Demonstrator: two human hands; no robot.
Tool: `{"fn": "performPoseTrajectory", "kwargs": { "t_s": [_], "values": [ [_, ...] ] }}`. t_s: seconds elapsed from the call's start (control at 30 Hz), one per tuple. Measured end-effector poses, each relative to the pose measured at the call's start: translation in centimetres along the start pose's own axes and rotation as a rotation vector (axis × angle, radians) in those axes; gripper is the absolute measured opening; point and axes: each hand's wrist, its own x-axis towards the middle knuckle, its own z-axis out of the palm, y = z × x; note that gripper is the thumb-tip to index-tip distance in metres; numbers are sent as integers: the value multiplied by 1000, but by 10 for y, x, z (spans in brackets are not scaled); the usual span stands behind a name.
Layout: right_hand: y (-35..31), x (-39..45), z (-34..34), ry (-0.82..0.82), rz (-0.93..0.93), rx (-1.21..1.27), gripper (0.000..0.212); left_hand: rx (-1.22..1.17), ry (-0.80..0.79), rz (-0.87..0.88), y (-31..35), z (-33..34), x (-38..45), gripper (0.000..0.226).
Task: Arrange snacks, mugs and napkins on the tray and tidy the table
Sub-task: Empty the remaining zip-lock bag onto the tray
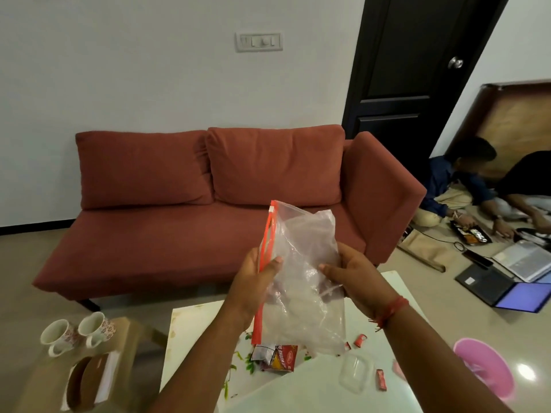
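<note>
Pinching the clear bag point(301, 263) between both hands' fingers point(275, 262), seemingly empty

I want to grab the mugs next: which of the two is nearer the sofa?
The right-hand mug, standing farther back on the side table; the left-hand mug sits closer to the camera.

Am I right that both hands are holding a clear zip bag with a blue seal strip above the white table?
Not quite: the head view shows the seal strip is orange-red. The left hand and right hand do hold the clear zip bag above the white table.
</note>
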Motion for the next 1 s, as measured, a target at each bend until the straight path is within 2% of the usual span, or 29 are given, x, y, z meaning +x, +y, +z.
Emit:
{"fn": "performPoseTrajectory", "kwargs": {
  "t_s": [0.13,0.27,0.37,0.47,0.57,0.67,0.7,0.73,0.8,0.83,0.87,0.93,1.0],
  "values": [
    [2,0,0,19,-54,-70,32,-92,-47,38,-1,-7,6,38],
    [4,2,7,76,-163,-33,31,-201,-78,40,2,-13,6,30],
    [4,7,12,80,-174,-10,26,-258,-103,21,0,-17,8,31],
    [6,10,10,67,-168,117,28,-279,-131,33,-1,-20,9,26],
    [6,7,3,44,-120,333,50,-218,-129,83,3,-25,7,27],
    [5,3,-3,-57,-64,489,35,-102,-132,169,6,-28,8,21],
    [6,2,-3,-92,-19,505,37,-72,-135,199,7,-27,9,16],
    [7,1,-2,-114,40,480,43,-42,-137,227,7,-27,11,14],
    [9,0,3,-168,166,381,59,-13,-141,239,10,-25,12,25],
    [10,0,4,-216,187,321,61,-3,-153,265,11,-24,12,13],
    [10,1,5,-244,177,270,57,25,-166,297,12,-23,12,14],
    [7,2,5,-198,131,203,47,23,-173,289,11,-26,13,36],
    [5,5,3,-119,85,164,39,-117,-180,189,6,-31,14,34]
  ]
}}
